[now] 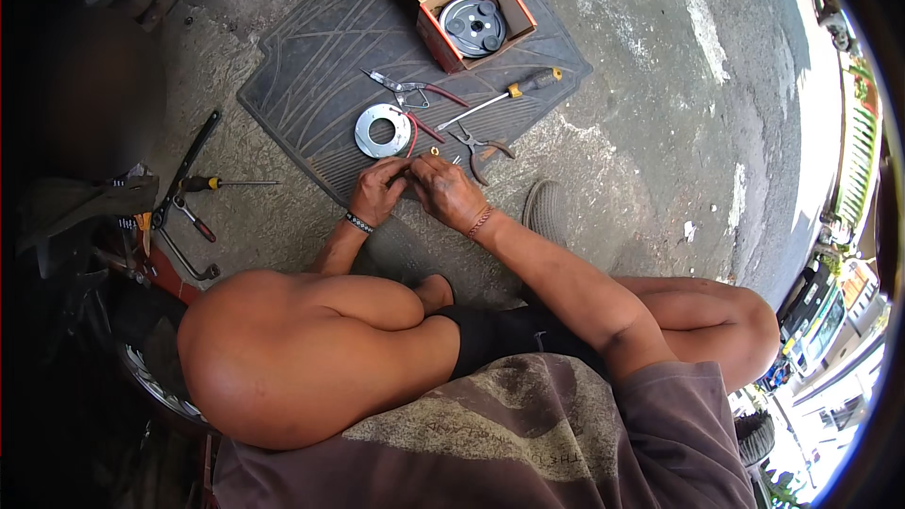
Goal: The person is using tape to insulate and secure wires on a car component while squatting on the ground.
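Observation:
My left hand and my right hand meet at the near edge of a dark rubber floor mat. Their fingertips pinch something small that the fingers hide. A red wire runs from a round metal coil ring down to the fingertips. Just beyond my right hand lies a small brass-coloured piece. Pliers with rusty handles lie open to its right. Farther up the mat are long-nose pliers with red handles and a flat screwdriver.
An opened cardboard box at the mat's far edge holds a clutch pulley plate. On the concrete at left lie a long black bar tool, a yellow-and-black screwdriver, a ratchet and a bent wrench. My sandalled feet are close below my hands.

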Tool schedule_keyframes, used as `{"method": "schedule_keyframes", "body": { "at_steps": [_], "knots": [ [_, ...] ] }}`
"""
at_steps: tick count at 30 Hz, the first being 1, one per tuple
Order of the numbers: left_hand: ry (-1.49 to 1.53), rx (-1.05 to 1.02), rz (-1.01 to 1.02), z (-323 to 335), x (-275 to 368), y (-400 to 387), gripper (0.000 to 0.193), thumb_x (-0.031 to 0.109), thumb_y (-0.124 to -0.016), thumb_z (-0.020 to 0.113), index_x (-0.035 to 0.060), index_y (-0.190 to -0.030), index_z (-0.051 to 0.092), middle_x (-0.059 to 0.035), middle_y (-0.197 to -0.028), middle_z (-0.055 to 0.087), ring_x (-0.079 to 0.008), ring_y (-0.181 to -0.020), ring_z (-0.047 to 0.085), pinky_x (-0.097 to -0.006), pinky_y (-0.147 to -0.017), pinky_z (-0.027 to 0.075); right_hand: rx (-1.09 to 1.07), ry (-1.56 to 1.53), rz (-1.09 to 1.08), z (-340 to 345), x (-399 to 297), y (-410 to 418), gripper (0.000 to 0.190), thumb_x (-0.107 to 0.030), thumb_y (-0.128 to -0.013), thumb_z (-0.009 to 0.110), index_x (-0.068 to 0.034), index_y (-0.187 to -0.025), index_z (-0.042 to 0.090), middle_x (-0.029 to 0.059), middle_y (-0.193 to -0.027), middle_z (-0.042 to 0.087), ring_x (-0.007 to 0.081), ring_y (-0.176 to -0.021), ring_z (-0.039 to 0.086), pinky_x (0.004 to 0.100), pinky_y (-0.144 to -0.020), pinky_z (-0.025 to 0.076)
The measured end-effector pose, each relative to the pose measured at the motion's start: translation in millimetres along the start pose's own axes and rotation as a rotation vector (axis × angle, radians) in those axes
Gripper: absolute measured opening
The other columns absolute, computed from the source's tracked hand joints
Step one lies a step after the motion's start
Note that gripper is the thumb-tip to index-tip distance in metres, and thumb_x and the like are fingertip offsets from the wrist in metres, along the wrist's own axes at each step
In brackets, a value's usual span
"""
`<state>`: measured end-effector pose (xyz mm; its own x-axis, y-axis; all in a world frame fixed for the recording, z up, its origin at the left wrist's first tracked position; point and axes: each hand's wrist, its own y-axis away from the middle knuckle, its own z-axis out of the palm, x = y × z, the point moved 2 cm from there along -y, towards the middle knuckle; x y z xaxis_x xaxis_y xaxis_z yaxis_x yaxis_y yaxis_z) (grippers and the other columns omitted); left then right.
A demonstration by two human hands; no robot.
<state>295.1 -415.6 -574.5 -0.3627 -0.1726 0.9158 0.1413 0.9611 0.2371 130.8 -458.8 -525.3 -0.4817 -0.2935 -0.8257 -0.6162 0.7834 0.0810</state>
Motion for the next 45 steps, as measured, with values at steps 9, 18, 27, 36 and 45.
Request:
{"method": "schedule_keyframes", "body": {
  "at_steps": [9,18,27,36,45],
  "knots": [
    [0.02,-0.002,-0.005,3,-10,2,0.031,0.001,-0.082,0.069,-0.0005,-0.113,0.068,-0.0161,-0.112,0.07,-0.0294,-0.106,0.068,-0.0356,-0.089,0.054,0.045,-0.103,0.095,7,11,6,0.017,0.001,-0.08,0.065,0.001,-0.094,0.056,0.0191,-0.09,0.06,0.0402,-0.091,0.061,0.0465,-0.079,0.051],
    [-0.008,-0.002,0.064,6,-19,3,0.033,0.0,-0.081,0.069,0.0006,-0.113,0.069,-0.0151,-0.113,0.07,-0.0279,-0.105,0.069,-0.0361,-0.087,0.055,0.042,-0.018,0.064,8,8,7,0.017,0.0,-0.081,0.063,0.001,-0.096,0.055,0.0189,-0.09,0.06,0.0394,-0.093,0.061,0.0467,-0.08,0.051],
    [0.016,-0.042,0.02,5,-10,-1,0.036,-0.003,-0.079,0.067,0.0037,-0.114,0.071,-0.0116,-0.114,0.071,-0.0257,-0.105,0.068,-0.0344,-0.089,0.055,0.248,-0.127,0.246,19,9,21,0.019,-0.003,-0.08,0.069,0.001,-0.093,0.055,0.0198,-0.087,0.06,0.0409,-0.087,0.062,0.0455,-0.073,0.05],
    [-0.008,-0.066,0.05,5,-2,-4,0.043,-0.009,-0.077,0.064,0.0054,-0.116,0.07,-0.0105,-0.115,0.071,-0.0252,-0.107,0.068,-0.0337,-0.091,0.053,0.18,-0.05,0.333,27,7,32,0.022,-0.006,-0.079,0.069,-0.005,-0.1,0.063,0.0179,-0.094,0.061,0.0391,-0.088,0.063,0.0474,-0.076,0.052],
    [-0.03,-0.104,0.029,5,-4,-4,0.043,-0.007,-0.077,0.064,0.0071,-0.117,0.07,-0.011,-0.115,0.07,-0.0259,-0.108,0.066,-0.0349,-0.092,0.053,0.111,-0.02,0.365,18,1,31,0.02,-0.011,-0.081,0.068,-0.006,-0.1,0.065,0.0168,-0.092,0.062,0.0372,-0.089,0.063,0.0467,-0.076,0.052]
  ]
}}
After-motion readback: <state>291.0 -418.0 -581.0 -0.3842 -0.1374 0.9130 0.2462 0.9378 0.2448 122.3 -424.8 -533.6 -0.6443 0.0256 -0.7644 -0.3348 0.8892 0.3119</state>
